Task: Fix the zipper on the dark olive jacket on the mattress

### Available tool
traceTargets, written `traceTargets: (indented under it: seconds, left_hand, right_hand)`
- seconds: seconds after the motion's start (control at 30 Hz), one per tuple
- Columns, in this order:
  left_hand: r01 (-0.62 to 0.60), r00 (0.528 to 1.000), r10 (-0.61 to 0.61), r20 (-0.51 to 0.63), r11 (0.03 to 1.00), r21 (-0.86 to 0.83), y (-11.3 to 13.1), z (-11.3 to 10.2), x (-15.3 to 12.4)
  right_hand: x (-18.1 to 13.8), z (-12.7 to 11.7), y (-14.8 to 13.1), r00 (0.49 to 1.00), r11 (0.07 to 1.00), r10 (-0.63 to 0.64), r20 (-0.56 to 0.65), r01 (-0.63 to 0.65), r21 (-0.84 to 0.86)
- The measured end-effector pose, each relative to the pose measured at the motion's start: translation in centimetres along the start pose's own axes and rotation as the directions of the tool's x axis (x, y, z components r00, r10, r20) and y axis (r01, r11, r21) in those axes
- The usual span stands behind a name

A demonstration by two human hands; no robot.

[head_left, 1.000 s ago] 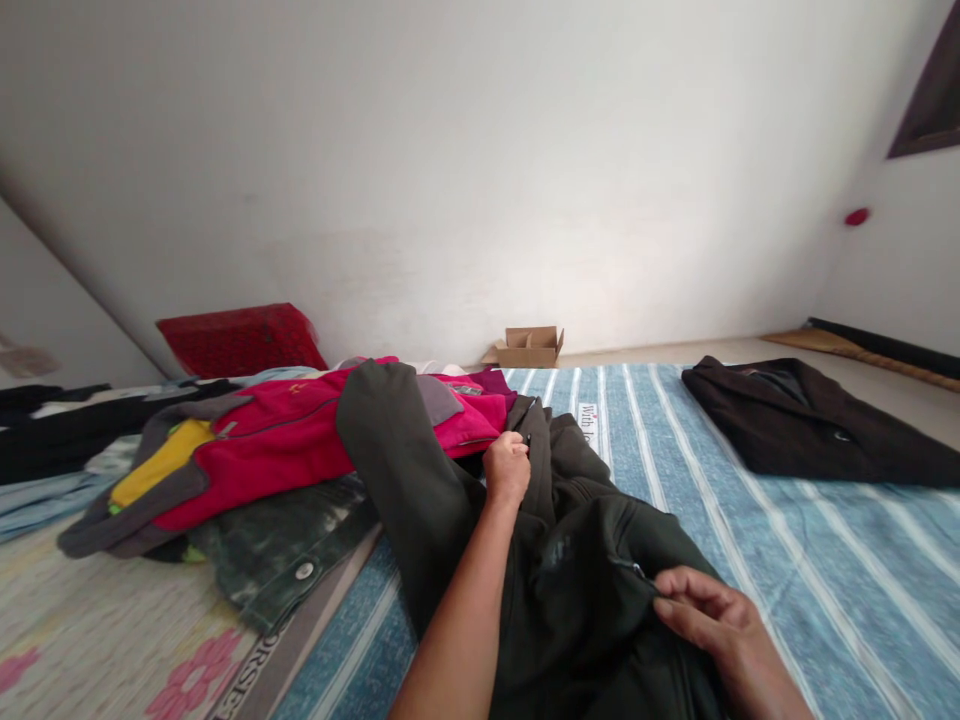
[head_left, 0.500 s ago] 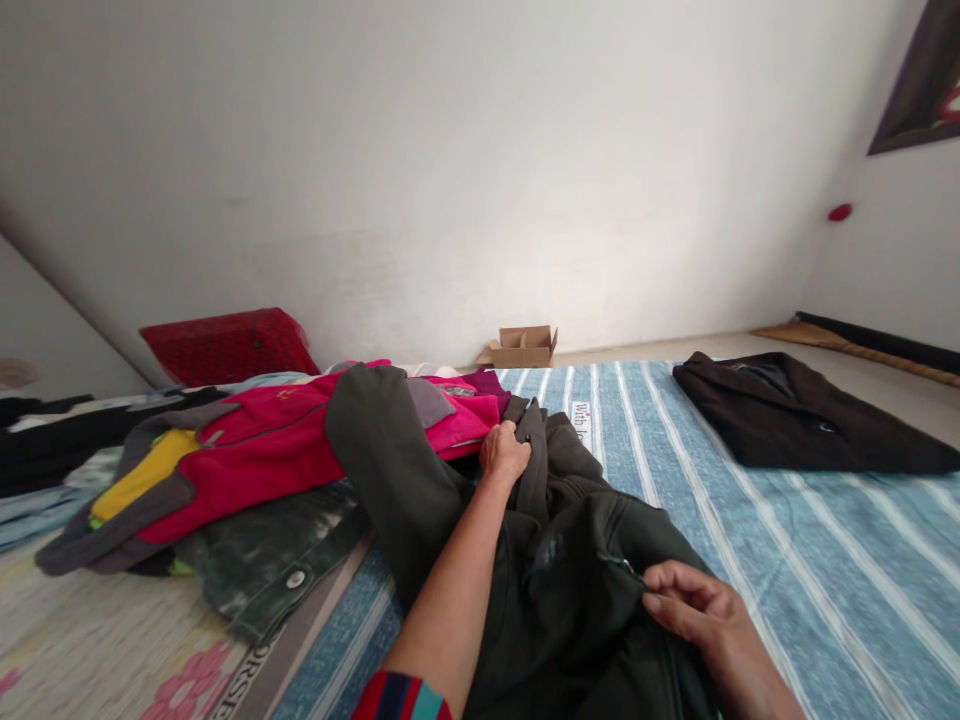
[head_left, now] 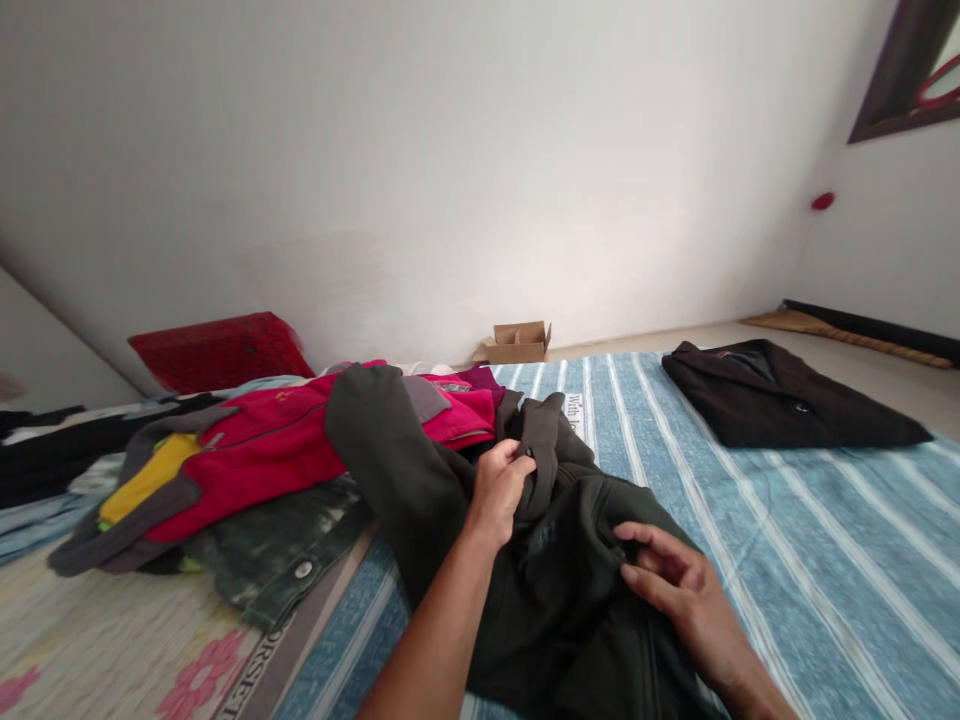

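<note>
A dark green jacket lies in front of me on a blue striped mattress. My left hand is closed on the jacket's collar edge near a small snap. My right hand pinches the zipper edge lower down on the jacket's front. One sleeve of the jacket drapes up over a pink and grey jacket.
A dark denim garment lies under the pink jacket on the left. A brown jacket is spread at the far right of the mattress. A red cushion and a small cardboard box sit by the wall.
My left hand has drawn the collar back toward me. My right hand has slid up along the zipper edge. The view has tilted slightly downward and to the right.
</note>
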State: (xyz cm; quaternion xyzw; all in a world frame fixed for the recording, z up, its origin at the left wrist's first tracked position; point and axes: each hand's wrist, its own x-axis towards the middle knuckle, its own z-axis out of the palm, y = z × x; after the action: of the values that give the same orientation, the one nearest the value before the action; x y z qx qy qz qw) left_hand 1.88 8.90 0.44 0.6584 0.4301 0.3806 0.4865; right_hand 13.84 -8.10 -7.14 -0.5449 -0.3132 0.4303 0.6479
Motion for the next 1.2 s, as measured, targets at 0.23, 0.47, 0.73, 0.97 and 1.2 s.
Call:
traceTargets:
  seconds: [0.23,0.47,0.73,0.97,1.2]
  left_hand:
    - [0.203,0.972,-0.146,0.186,0.919,-0.337,-0.6,0.8,-7.7]
    - [0.283,0.932,-0.135,0.337,0.850,-0.444,-1.3,1.0,-9.7]
    - [0.318,0.912,-0.126,0.391,0.820,-0.477,-2.1,1.2,-9.2]
    - [0.212,0.933,-0.105,0.343,0.933,-0.290,-2.3,0.7,-8.3]
    - [0.302,0.813,-0.197,0.548,0.947,-0.106,-0.8,-0.8,-6.5]
  right_hand:
    - [-1.2,1.6,-1.5,0.962,0.883,-0.272,0.026,0.260,-0.391]
    - [-1.4,2.7,-0.6,0.903,0.727,-0.422,0.079,0.389,-0.566]
    - [-1.2,2.7,-0.9,0.902,0.677,-0.410,0.135,0.400,-0.618]
    - [-1.2,2.6,-0.8,0.894,0.637,-0.410,0.183,0.424,-0.644]
    - [-1.3,2.3,-1.5,0.913,0.777,-0.306,0.271,0.404,-0.483]
